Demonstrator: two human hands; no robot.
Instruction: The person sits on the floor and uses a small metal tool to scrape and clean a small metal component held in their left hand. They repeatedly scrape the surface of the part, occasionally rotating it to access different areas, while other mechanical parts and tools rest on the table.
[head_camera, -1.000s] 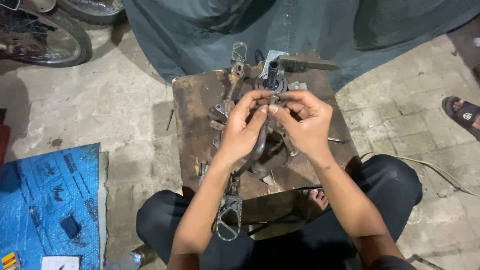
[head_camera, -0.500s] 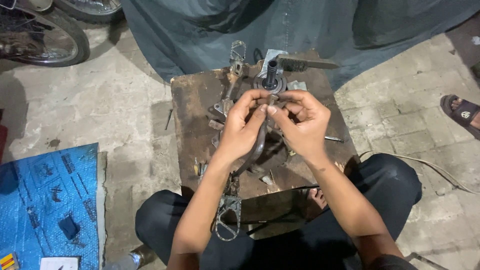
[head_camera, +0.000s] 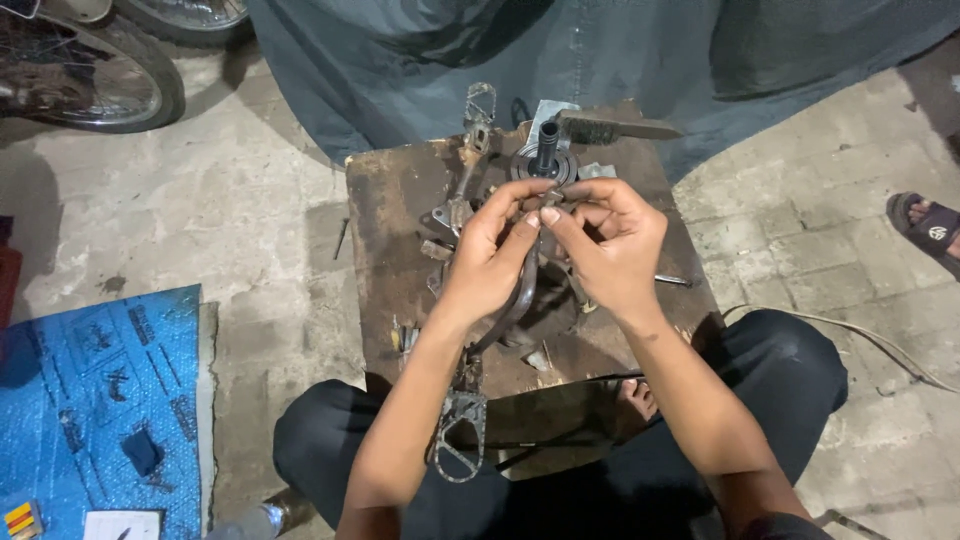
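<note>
Head: small part (head_camera: 545, 203) betw. both hands (head_camera: 560, 245)

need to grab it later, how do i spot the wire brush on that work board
Find the worn brown wooden board on the paved floor, in front of the seated person. The wire brush lies along its far edge, beyond both hands, beside an upright dark shaft. It alone is straight, flat and pale-handled.

board (head_camera: 385, 230): parts on it (brush (head_camera: 615, 127) at far edge) | wheel (head_camera: 90, 70) far left | mat (head_camera: 90, 400) near left
</note>
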